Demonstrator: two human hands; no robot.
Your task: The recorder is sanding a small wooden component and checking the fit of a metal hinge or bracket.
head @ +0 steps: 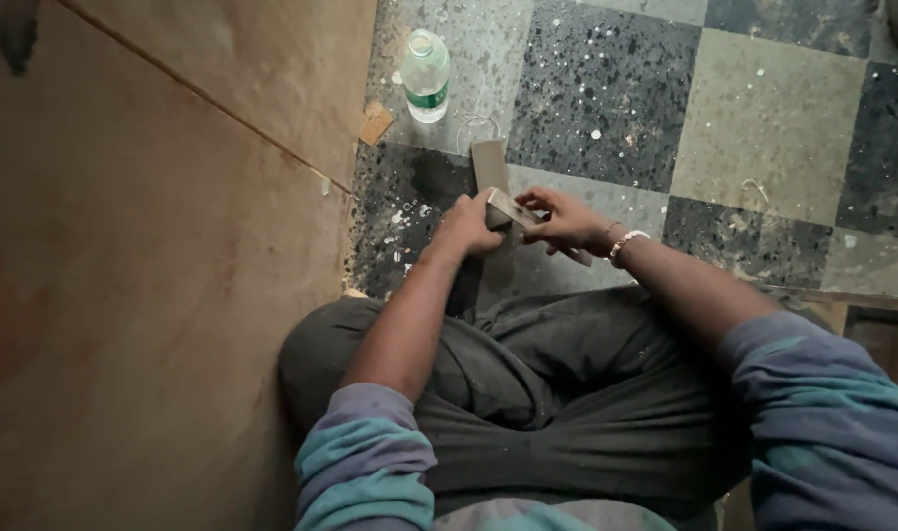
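Filling the whole left side of the view, a large reddish-brown plywood sheet (154, 246) stands or leans beside the seated person, a thin seam line running diagonally across its upper part. Right of it lies a checkered stone floor of dark and pale grey tiles (763, 108), heavily speckled with white paint spots. Dark grey trousers (557, 393) cover the person's folded legs at bottom centre; striped blue-and-teal sleeves are pushed up on both forearms.

Both hands meet just above the knees. Left hand (465, 226): fingers curled closed around the near end of a small pale rectangular block (509, 208), gripping it firmly. Right hand (565, 218): fingers partly bent, thumb and fingertips pinching the other end and top of the same block; a white beaded bracelet (627, 243) sits on that wrist. The block is held off the floor, tilted, between the two hands. A flat dark grey rectangular slab (489, 164) rises from behind the hands toward the top of the view; whether it touches the block cannot be told.

Further off on the floor: a clear plastic water bottle with a green label (426, 77), upright, well apart from the hands. Near it, by the plywood edge, lies a small tan wood offcut (375, 123). A thin loop of pale wire (478, 126) lies between bottle and slab.
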